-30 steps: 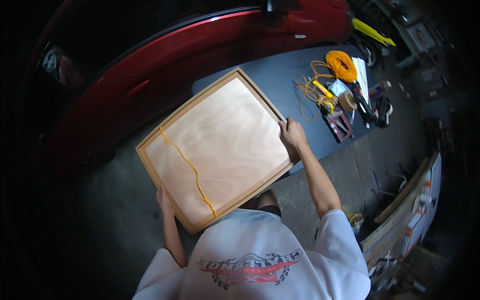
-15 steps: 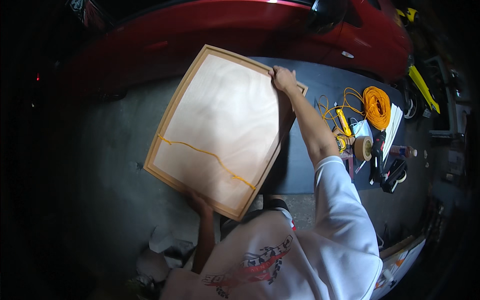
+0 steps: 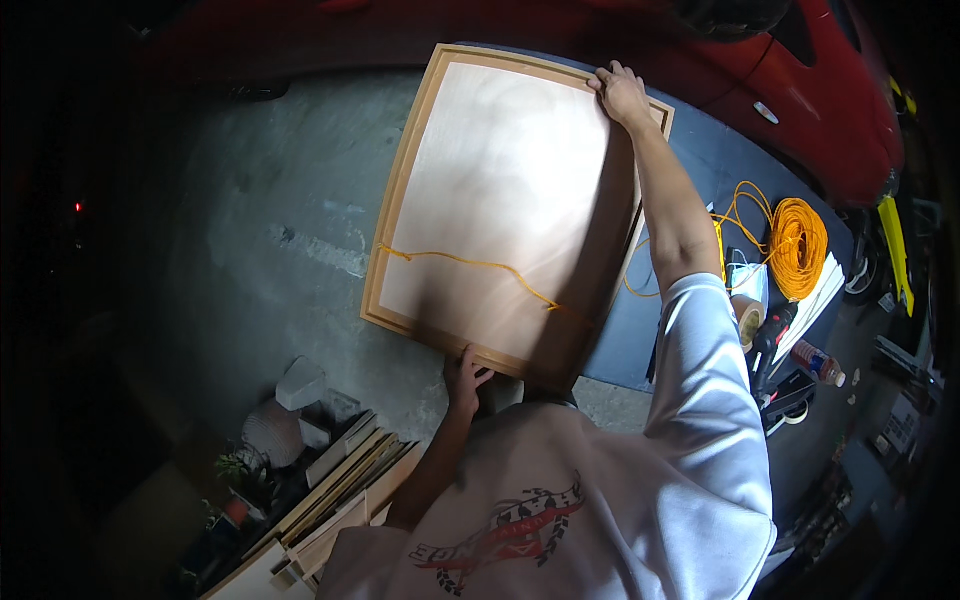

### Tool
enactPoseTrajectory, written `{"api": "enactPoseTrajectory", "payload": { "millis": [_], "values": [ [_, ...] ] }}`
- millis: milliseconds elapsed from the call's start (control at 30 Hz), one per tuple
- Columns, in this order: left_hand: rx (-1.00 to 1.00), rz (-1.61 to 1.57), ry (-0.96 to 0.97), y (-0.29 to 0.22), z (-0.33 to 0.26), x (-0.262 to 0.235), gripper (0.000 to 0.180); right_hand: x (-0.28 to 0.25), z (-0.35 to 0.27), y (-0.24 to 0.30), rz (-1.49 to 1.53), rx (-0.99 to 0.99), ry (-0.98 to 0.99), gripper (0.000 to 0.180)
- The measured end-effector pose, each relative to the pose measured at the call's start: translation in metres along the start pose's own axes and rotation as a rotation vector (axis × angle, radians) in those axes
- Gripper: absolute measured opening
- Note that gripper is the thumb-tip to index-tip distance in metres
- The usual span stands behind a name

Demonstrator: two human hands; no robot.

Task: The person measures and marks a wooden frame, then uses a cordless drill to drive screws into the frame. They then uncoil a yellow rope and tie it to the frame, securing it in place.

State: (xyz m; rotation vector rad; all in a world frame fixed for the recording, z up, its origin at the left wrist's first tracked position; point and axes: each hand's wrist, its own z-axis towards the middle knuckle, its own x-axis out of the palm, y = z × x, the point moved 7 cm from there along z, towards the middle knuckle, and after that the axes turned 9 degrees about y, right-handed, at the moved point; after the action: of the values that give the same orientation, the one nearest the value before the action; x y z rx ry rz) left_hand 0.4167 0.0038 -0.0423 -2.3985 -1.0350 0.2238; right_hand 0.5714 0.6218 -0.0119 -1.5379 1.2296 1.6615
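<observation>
A large wooden picture frame [image 3: 412, 140], back side up, is held tilted between my two hands over the left part of the table. Its pale plywood backing [image 3: 500, 170] fills the inside, and an orange cord [image 3: 465, 261] runs slackly across it from one side to the other. My right hand [image 3: 622, 97] is closed over the far rim by the right corner. At the near edge, my left hand [image 3: 467, 382] grips the rim, thumb on top and its other fingers partly hidden. Shadow covers the frame's right side.
On the dark table [image 3: 690, 160] at right lie a coil of orange cord [image 3: 799, 248], a tape roll [image 3: 747, 312], a black tool [image 3: 775, 328], white strips [image 3: 822, 290] and a plastic bottle [image 3: 818, 362]. A red car [image 3: 820, 110] stands beyond. Wood boards [image 3: 340, 480] lean at lower left.
The frame has moved away from me and slightly right, turning a little straighter. Both hands have kept hold of it. My view has shifted, showing more of the boards at lower left.
</observation>
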Motion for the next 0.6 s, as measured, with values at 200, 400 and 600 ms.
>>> {"api": "enactPoseTrajectory", "payload": {
  "millis": [200, 400, 600],
  "values": [
    [-0.029, 0.02, 0.169, 0.017, 0.017, -0.007, 0.051, 0.002, 0.003, 0.0, 0.028, 0.066, 0.049, 0.029],
    [-0.23, 0.128, 0.408, 0.017, 0.03, -0.015, 0.05, -0.076, -0.115, 0.031, 0.358, 0.098, -0.444, 0.028],
    [-0.389, 0.389, 0.595, -0.007, 0.019, -0.005, 0.058, -0.09, -0.433, 0.051, 0.726, 0.359, -0.355, 0.024]
  ]
}}
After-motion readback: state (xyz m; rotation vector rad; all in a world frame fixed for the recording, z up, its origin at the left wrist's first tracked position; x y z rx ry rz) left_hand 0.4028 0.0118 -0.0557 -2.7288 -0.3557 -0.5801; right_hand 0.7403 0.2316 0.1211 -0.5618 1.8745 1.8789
